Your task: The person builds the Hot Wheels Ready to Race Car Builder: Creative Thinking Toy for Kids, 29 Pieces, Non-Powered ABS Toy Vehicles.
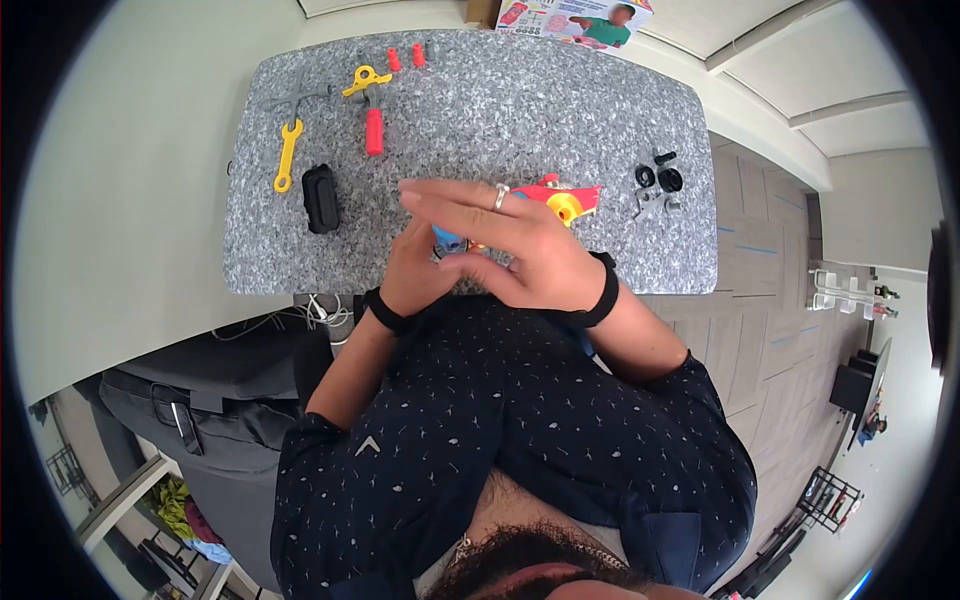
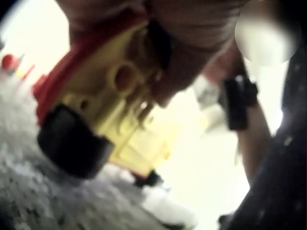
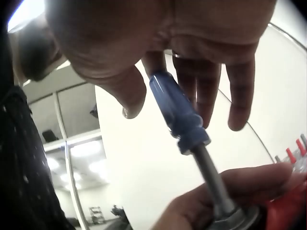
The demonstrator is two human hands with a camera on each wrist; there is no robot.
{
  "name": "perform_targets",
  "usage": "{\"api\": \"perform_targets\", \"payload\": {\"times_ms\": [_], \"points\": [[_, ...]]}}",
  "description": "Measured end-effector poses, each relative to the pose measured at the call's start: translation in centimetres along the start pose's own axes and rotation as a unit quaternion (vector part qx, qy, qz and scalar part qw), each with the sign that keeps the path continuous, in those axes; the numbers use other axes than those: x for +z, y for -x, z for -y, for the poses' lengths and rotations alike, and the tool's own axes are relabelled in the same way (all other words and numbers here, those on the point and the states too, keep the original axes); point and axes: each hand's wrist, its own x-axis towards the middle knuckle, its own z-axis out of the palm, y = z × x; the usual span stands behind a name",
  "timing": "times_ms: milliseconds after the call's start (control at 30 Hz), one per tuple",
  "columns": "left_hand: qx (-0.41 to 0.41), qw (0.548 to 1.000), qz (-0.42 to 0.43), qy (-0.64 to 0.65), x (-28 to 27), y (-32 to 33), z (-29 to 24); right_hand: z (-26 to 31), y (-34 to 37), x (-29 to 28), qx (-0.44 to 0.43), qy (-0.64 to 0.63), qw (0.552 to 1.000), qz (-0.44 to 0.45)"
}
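Observation:
My left hand (image 1: 413, 280) grips a red and yellow toy car (image 1: 580, 200), raised on its side at the table's near edge. The left wrist view shows its yellow underside and a black wheel (image 2: 74, 141). In the right wrist view, a toy screwdriver (image 3: 175, 110) with a blue handle and grey shaft stands tilted, its lower end at a round part beside the left fingers. My right hand (image 1: 535, 250) is above it, fingers extended along the far side of the handle. The right thumb (image 3: 132, 98) stays apart from the handle.
On the left of the speckled table (image 1: 480, 110) lie a yellow wrench (image 1: 288, 155), a grey cross-shaped tool (image 1: 296, 97), a red-handled tool (image 1: 374, 130) and a black piece (image 1: 320, 198). Loose black wheels (image 1: 671, 180) are at the right. A printed box (image 1: 540, 22) stands behind.

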Motion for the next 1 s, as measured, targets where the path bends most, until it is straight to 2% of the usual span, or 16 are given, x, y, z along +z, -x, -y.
{"api": "perform_targets", "payload": {"times_ms": [67,167,267,367,400,433,467,533,633,733,833,933,1000], "points": [[-0.009,1.0,-0.002,-0.009,-0.2,0.2,-0.3,-0.6,0.5,-0.1,0.002,-0.042,0.999,0.029],[-0.02,1.0,0.007,-0.003,-0.4,0.1,-0.8,-0.7,0.6,0.1,0.026,-0.001,1.0,0.012],[-0.008,1.0,0.006,-0.003,-0.8,-0.4,-1.6,-0.6,0.7,-0.9,0.009,-0.01,1.0,-0.02],[0.05,0.998,-0.015,-0.017,-2.0,-1.8,-3.5,-1.6,2.5,-3.3,0.054,-0.14,0.973,-0.173],[0.073,0.997,-0.022,-0.028,-2.3,-2.1,-3.2,-1.6,3.1,-4.9,0.09,-0.131,0.966,-0.203],[0.096,0.994,-0.029,-0.038,-2.6,-2.3,-2.9,-2.3,4.1,-6.5,0.136,-0.07,0.964,-0.215],[0.091,0.995,-0.022,-0.044,-3.0,-2.3,-2.8,-2.8,4.8,-8.2,0.172,0.063,0.965,-0.187],[0.085,0.995,-0.005,-0.053,-3.9,-2.5,-2.5,-2.5,6.0,-9.6,0.306,0.163,0.93,-0.125],[0.087,0.99,0.017,-0.11,-4.9,-3.0,-3.0,-4.5,9.0,-9.0,0.226,0.195,0.953,-0.047],[0.091,0.972,0.048,-0.211,-4.8,-3.8,-4.8,-5.0,10.4,-7.6,0.278,0.088,0.957,-0.006],[0.067,0.949,0.08,-0.296,-3.2,-4.5,-7.8,-5.2,10.6,-6.4,0.287,0.12,0.95,-0.038],[0.104,0.958,0.079,-0.257,-0.5,-5.5,-9.7,-5.4,10.8,-5.9,0.266,0.127,0.954,-0.053],[0.109,0.956,0.079,-0.262,1.6,-6.0,-8.9,-5.8,11.2,-5.9,0.246,0.13,0.959,-0.055]]}}
